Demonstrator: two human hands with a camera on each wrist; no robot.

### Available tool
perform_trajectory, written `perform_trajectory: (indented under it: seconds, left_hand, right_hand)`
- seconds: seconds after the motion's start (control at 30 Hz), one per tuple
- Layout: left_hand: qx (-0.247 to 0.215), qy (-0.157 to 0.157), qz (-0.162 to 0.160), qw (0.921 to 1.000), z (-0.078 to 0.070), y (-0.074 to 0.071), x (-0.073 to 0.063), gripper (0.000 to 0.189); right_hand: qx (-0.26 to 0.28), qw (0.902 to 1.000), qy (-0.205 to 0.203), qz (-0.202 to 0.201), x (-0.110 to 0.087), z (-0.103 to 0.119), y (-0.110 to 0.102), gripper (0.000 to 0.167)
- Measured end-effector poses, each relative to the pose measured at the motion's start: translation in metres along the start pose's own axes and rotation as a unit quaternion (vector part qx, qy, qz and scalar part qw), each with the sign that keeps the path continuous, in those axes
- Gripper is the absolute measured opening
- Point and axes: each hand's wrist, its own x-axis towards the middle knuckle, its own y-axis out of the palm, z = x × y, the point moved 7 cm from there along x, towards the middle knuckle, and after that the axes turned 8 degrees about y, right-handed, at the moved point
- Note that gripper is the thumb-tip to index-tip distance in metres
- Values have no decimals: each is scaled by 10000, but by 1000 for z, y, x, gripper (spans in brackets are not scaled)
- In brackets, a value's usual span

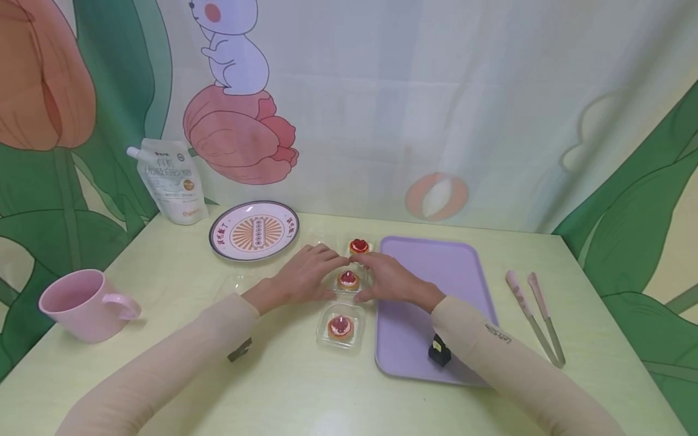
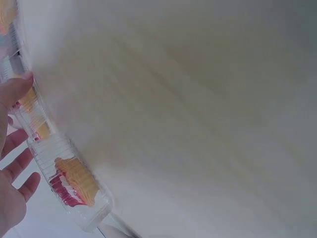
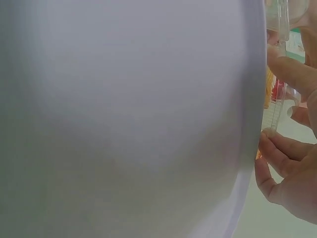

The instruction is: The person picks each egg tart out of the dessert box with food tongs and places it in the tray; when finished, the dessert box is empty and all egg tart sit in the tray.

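In the head view, a small clear plastic box with a red-topped tart (image 1: 348, 280) stands between my two hands. My left hand (image 1: 300, 274) reaches round its left side, thumb at the near edge and fingers at the far edge. From the other side my right hand (image 1: 394, 277) grips it the same way, fingertips close to the left hand's. Nearer to me sits another boxed tart (image 1: 340, 327), and beyond the hands a third tart (image 1: 359, 246). The left wrist view shows the left thumb (image 2: 19, 88) over a box's edge.
Just right of the boxes lies a purple tray (image 1: 436, 260), under my right forearm. Two pink-handled utensils (image 1: 537, 315) are farther right. To the left stand a pink mug (image 1: 82, 306), a patterned plate (image 1: 254, 231) and a white pouch (image 1: 170, 181). Clear plastic lies near my left wrist.
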Motion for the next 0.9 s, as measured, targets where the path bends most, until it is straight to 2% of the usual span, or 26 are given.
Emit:
perform_trajectory:
  seconds: [0.47, 0.9]
  left_hand:
    - [350, -318, -72, 9989, -2, 3, 0, 65]
    - [280, -433, -23, 9987, -4, 3, 1, 67]
  right_hand:
    - [-417, 9991, 45, 63, 4, 3, 3, 77]
    - [-254, 9992, -206, 228, 4, 2, 2, 74]
